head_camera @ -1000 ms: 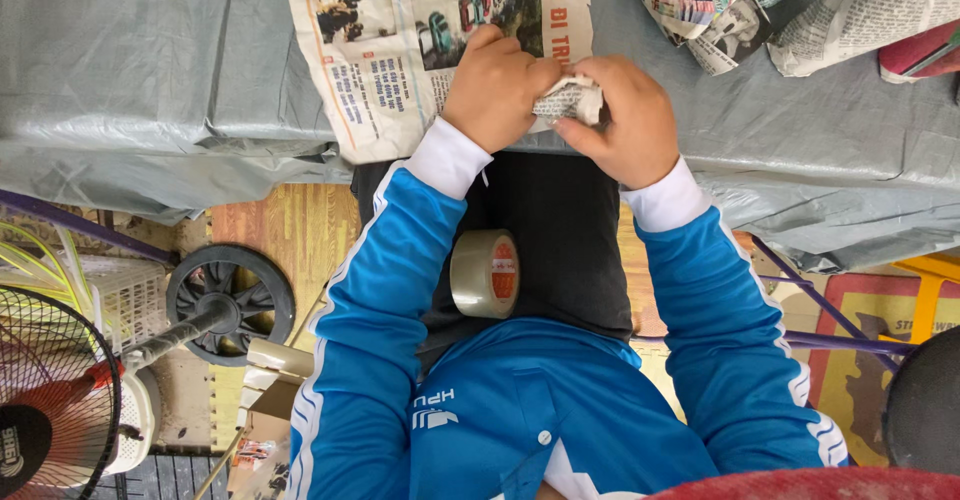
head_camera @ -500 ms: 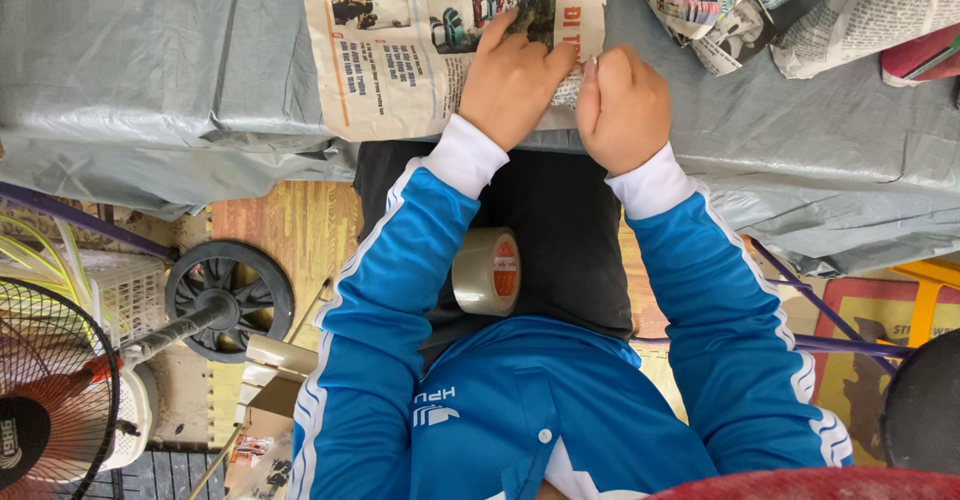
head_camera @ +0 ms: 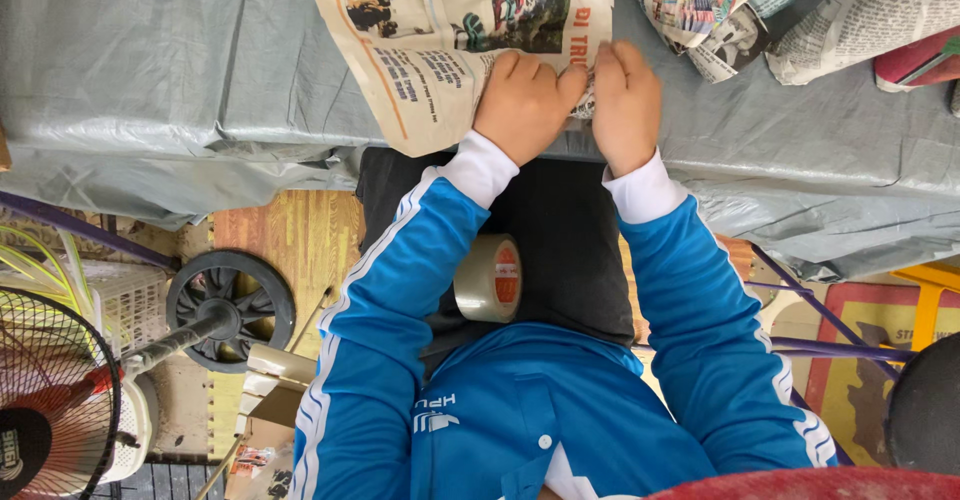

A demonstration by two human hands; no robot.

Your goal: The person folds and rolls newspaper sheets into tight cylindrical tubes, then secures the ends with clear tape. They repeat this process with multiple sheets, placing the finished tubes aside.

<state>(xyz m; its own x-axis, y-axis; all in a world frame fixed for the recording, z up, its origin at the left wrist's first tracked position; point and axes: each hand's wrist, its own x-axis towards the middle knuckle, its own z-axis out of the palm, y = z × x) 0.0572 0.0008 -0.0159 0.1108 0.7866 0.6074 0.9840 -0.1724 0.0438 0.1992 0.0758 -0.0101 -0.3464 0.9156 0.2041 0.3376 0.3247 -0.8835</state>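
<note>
Grey tarp-covered table fills the upper part of the view, creased and hanging over the near edge, wood-pattern floor mat below it. Flat on the tarp near the edge lies a spread newspaper sheet with colour photos, and right at its near right corner sits a small crumpled paper wad, mostly hidden, squeezed between both hands. Left hand is knuckles up, fingers curled down onto the sheet and against the wad. Right hand is just beside it, touching it, fingers also curled over the wad; both hands closed around it, exact grip under the fingers cannot be told. White cuffs, then blue jacket sleeves with white stripes run back toward the camera. On the person's dark lap, between the arms, rests a roll of tan packing tape, standing on edge, leaning by the left sleeve, untouched. Further out on the table, upper right, a heap of crumpled newspaper, well apart from the hands, and a red-pink item at the far right edge, only partly in view. Down on the floor at left: a standing fan's round black base, its wire cage at the bottom left corner, a white plastic basket behind. Purple metal frame bars at right under the table.
</note>
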